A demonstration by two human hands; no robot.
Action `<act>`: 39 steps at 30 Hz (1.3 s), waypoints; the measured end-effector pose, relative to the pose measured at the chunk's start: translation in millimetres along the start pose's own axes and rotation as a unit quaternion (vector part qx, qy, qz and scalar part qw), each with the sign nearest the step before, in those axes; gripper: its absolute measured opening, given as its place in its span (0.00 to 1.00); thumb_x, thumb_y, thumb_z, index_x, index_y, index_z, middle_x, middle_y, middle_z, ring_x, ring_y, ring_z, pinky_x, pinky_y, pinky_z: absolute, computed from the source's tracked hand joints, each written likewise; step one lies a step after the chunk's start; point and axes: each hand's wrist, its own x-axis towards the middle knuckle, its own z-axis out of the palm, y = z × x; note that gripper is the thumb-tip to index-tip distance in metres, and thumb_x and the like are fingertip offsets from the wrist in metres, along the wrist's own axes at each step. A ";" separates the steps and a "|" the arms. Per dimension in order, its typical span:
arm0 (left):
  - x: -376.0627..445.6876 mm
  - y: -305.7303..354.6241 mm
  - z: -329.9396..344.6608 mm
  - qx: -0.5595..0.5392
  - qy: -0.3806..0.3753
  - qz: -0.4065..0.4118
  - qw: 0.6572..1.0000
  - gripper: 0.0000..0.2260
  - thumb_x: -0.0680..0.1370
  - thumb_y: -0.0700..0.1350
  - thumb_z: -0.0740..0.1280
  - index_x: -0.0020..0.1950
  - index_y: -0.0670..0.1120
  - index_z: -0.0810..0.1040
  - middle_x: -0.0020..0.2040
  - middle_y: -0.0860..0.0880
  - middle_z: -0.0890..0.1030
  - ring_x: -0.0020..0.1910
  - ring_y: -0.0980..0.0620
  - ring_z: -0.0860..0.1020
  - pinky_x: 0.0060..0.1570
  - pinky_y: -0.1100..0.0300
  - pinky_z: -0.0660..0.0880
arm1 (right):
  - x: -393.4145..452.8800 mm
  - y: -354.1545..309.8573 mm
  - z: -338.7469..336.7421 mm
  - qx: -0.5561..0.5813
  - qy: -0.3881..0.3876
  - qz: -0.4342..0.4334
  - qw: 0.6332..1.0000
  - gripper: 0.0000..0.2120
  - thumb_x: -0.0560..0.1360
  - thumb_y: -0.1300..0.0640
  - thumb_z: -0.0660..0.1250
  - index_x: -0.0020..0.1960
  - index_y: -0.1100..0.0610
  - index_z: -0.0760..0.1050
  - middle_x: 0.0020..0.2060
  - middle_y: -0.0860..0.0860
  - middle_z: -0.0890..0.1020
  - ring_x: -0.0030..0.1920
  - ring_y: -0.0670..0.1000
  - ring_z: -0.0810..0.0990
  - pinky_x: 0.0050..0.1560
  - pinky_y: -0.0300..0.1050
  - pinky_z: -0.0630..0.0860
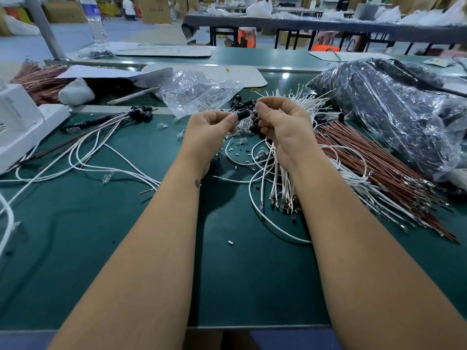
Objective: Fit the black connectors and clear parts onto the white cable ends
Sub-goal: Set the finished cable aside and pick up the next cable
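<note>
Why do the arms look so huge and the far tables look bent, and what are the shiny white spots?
In the head view, the wide lens stretches what is near the edges, so the forearms swell and the far table bows. The white spots are lamp glare on the green table and the plastic bag. The hands cast soft shadows; the background is slightly blurred.

1. A green-topped bench (106, 261) carries everything.
2. At twelve o'clock lies a heap of black connectors (243, 103), beside a clear plastic bag (197, 93).
3. At two o'clock rests a large clear sack (394, 109), seemingly of dark parts.
4. At three o'clock lie brown wires (379, 168) and white cables (285, 183).
5. At nine o'clock sit finished cables (106, 147) and a white box (22, 127).
</note>
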 end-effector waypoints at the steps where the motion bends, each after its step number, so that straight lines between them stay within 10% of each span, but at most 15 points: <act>1: -0.1 0.0 -0.1 -0.002 0.001 0.000 1.000 0.11 0.77 0.44 0.69 0.35 0.47 0.79 0.28 0.53 0.76 0.23 0.58 0.63 0.27 0.63 0.63 | -0.5 -0.5 -0.9 0.004 0.000 0.004 1.000 0.06 0.74 0.66 0.70 0.42 0.56 0.79 0.33 0.49 0.79 0.31 0.45 0.74 0.34 0.36 0.73; 39: -3.7 -3.0 -2.8 -0.040 0.000 0.013 0.999 0.06 0.75 0.41 0.71 0.38 0.45 0.80 0.28 0.53 0.80 0.20 0.64 0.69 0.24 0.75 0.64 | -3.2 8.7 0.1 -0.055 -0.058 0.021 0.997 0.06 0.78 0.69 0.63 0.45 0.62 0.76 0.32 0.54 0.78 0.31 0.48 0.75 0.36 0.40 0.73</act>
